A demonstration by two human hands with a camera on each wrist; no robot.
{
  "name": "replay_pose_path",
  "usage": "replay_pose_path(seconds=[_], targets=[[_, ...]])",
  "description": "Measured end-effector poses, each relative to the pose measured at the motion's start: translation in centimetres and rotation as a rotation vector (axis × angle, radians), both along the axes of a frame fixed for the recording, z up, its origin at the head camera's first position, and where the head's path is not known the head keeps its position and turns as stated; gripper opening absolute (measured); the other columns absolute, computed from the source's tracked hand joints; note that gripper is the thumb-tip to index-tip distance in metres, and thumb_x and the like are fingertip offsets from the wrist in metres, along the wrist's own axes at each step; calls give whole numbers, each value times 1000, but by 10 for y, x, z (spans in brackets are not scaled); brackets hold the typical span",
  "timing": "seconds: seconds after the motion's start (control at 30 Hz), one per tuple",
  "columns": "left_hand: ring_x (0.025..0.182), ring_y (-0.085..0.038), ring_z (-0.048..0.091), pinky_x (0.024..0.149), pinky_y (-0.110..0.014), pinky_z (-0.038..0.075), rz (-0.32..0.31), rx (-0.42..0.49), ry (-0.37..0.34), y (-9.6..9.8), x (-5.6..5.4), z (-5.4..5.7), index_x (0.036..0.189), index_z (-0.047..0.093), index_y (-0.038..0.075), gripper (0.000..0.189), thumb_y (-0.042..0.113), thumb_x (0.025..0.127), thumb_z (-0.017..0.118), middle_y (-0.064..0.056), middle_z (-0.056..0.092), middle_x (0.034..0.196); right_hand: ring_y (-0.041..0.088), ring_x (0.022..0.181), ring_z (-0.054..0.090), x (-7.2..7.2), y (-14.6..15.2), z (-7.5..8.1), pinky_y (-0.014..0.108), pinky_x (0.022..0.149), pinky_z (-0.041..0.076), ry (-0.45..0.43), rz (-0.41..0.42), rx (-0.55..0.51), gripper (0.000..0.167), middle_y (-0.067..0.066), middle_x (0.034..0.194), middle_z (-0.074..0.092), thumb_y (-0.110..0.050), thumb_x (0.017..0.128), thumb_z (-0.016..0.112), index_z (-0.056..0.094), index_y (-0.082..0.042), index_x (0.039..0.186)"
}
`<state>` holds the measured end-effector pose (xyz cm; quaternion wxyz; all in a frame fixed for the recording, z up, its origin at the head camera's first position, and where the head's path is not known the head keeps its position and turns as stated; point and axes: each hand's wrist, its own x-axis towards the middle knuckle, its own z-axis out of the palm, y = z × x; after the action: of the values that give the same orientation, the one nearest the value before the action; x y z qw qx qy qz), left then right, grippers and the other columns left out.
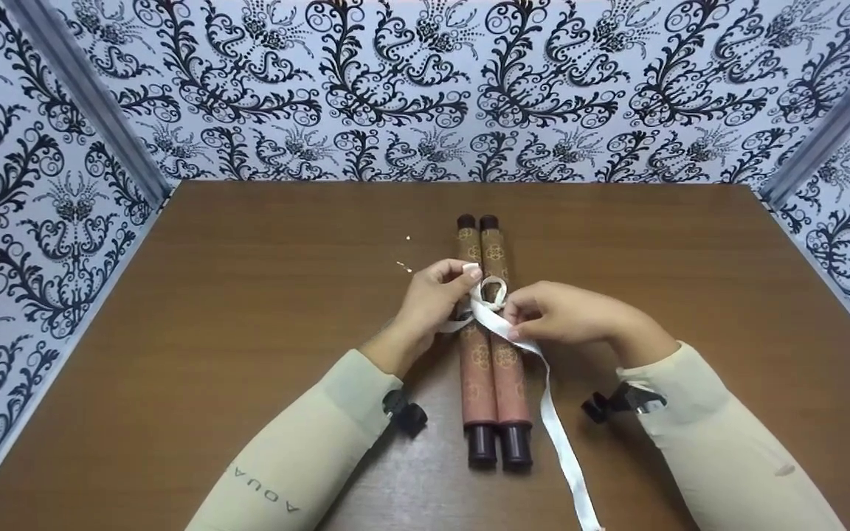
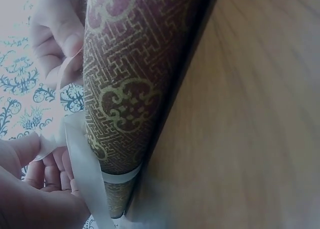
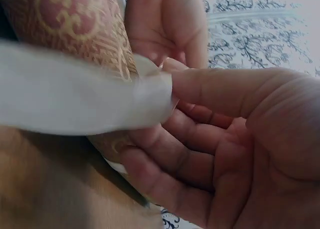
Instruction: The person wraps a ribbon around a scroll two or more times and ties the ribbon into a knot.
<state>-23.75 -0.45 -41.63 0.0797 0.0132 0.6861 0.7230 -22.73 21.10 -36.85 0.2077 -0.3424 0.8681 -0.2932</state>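
Observation:
Two rolled scrolls with gold-patterned covering and dark end knobs, the left scroll (image 1: 478, 391) and the right scroll (image 1: 511, 394), lie side by side on the table. A white ribbon (image 1: 562, 446) wraps their middle, forms a small loop on top and trails toward the near edge. Between thumb and fingers, my left hand (image 1: 429, 299) pinches one stretch of ribbon above the left scroll. My right hand (image 1: 576, 316) pinches another stretch over the right scroll. Close up in the right wrist view, the ribbon (image 3: 85, 94) runs out from between my right thumb and fingers.
The brown wooden table (image 1: 248, 295) extends around the scrolls. Patterned panels (image 1: 425, 88) enclose its back and sides. Tiny pale bits (image 1: 404, 266) lie left of the scrolls. Black wrist mounts (image 1: 404, 414) stick out from both sleeves near the table.

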Motion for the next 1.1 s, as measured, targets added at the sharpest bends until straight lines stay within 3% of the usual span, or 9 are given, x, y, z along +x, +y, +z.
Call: replay_pose_path(seconds=[0.17, 0.4, 0.83, 1.1], targets=[[71, -10, 57, 68, -23, 49, 9, 5, 12, 1, 0, -1, 104, 73, 5, 15, 18, 97, 72, 6, 63, 82, 12, 64, 60, -4, 8, 0, 26, 59, 52, -122, -28, 9, 9, 5, 82, 66, -11, 100, 64, 68, -6, 94], [69, -9, 57, 65, -23, 49, 1, 54, 11, 1, 1, 0, 105, 72, 3, 14, 15, 98, 71, 5, 63, 83, 10, 72, 54, -12, 18, -2, 25, 67, 46, -52, -32, 57, 8, -3, 82, 63, -12, 98, 66, 71, -10, 93], [67, -9, 56, 62, -21, 48, 3, 87, -3, 2, 0, -2, 103, 72, 4, 12, 15, 98, 71, 5, 61, 81, 5, 67, 52, -15, 24, -9, 20, 61, 42, -170, 28, 108, 8, -5, 75, 60, -7, 93, 66, 71, -7, 87], [65, -10, 56, 59, -22, 49, -5, 93, -34, 2, 0, -1, 103, 72, 6, 10, 15, 98, 71, 4, 62, 83, 3, 66, 53, -16, 23, -16, 19, 61, 43, -185, 68, 149, 9, -8, 73, 61, -7, 92, 68, 71, -7, 84]])
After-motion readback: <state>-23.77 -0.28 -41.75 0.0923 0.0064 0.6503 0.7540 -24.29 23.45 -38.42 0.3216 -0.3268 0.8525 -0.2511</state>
